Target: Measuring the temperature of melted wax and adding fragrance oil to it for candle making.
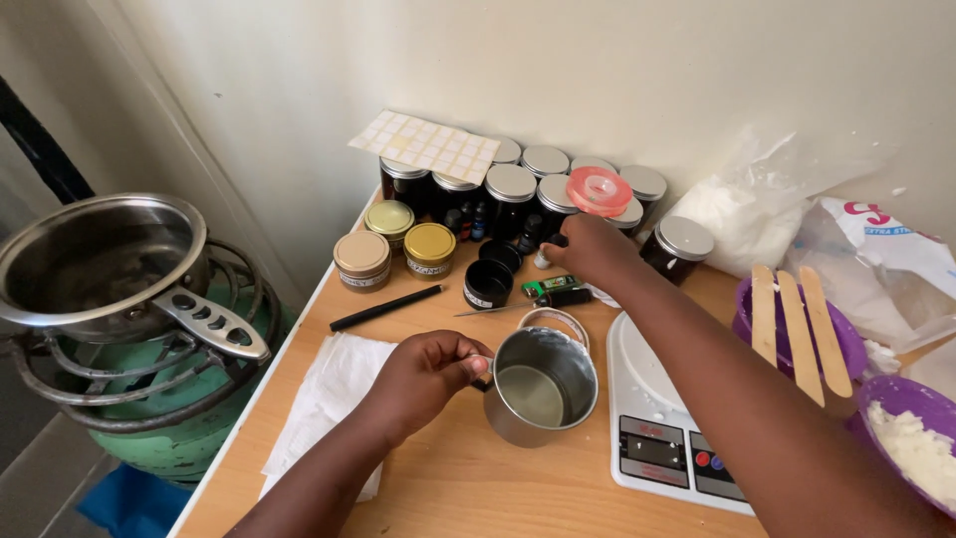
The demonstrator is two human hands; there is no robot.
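- On the light wooden table [448,478], the left hand [423,377] is closed around the handle of a shiny steel mug [541,387] with pale liquid inside.
- This mug stands just beside the white digital kitchen scale [662,428].
- Further back, the right hand [590,249] reaches among the dark glass jars with silver lids [510,194]; whether it grasps something I cannot tell.
- A black pen [386,308] lies near a white paper napkin [324,399].

White label sheet [426,145] atop dark jars [510,194]; scale's grey screen [656,450] front right
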